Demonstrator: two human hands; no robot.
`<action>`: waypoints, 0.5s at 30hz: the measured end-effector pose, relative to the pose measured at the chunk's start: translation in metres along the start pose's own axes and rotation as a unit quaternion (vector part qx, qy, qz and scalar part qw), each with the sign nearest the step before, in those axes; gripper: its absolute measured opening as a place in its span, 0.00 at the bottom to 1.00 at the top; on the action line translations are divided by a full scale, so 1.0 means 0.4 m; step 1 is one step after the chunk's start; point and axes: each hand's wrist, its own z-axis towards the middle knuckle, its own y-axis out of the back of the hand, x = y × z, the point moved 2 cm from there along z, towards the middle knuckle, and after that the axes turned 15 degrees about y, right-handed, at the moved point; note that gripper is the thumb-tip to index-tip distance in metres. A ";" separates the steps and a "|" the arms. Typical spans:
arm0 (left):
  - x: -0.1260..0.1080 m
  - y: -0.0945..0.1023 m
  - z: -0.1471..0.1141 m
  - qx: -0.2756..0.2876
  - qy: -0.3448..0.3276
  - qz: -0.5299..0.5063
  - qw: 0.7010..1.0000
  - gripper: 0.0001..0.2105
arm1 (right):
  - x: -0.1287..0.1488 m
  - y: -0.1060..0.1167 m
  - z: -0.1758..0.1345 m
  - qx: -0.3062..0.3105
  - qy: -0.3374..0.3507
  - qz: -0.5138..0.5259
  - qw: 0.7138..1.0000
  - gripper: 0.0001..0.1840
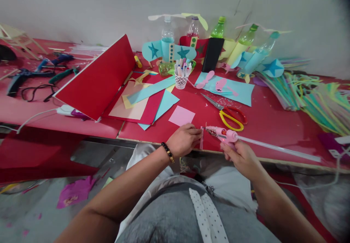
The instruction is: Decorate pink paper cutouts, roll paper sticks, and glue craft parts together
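Note:
My right hand [239, 155] is wrapped round the handle of a pink hot glue gun [222, 133], and a long clear glue stick [279, 148] runs out of its back. The gun's nozzle points left, at the top end of a narrow pink strip [201, 139] near the table's front edge. My left hand [184, 140] lies low beside that strip with its fingers together at the strip's left edge. Just beyond the left hand is a pink paper square [182, 116]. Scissors [231, 115] with red and yellow handles rest behind the glue gun.
A cup of pens [181, 79] stands mid-table before several decorated bottles [166, 40]. A red board [101, 79] leans upright at left, near coloured paper sheets [131, 108]. Bundled coloured strips [325, 104] lie at right. A black phone-like slab [212, 55] props against a bottle.

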 end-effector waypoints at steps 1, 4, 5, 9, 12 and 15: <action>-0.001 0.001 0.000 0.001 -0.002 0.002 1.000 0.13 | 0.000 0.001 0.000 0.001 -0.002 0.000 1.000 0.20; -0.003 0.008 0.000 -0.008 0.003 0.003 1.000 0.14 | 0.000 0.002 0.000 0.004 -0.006 0.002 1.000 0.20; -0.004 0.010 0.000 -0.011 0.005 0.002 1.000 0.14 | 0.000 0.002 0.000 0.006 -0.007 0.003 1.000 0.20; -0.008 0.018 0.001 -0.008 0.007 0.004 1.000 0.14 | 0.001 0.002 -0.002 0.010 -0.009 0.005 1.000 0.20; -0.009 0.022 0.000 -0.003 0.010 0.007 1.000 0.14 | 0.002 0.003 -0.002 0.008 -0.005 0.005 1.000 0.19; -0.010 0.022 -0.001 -0.007 0.013 0.006 1.000 0.14 | 0.002 0.004 0.000 0.005 -0.004 0.004 1.000 0.19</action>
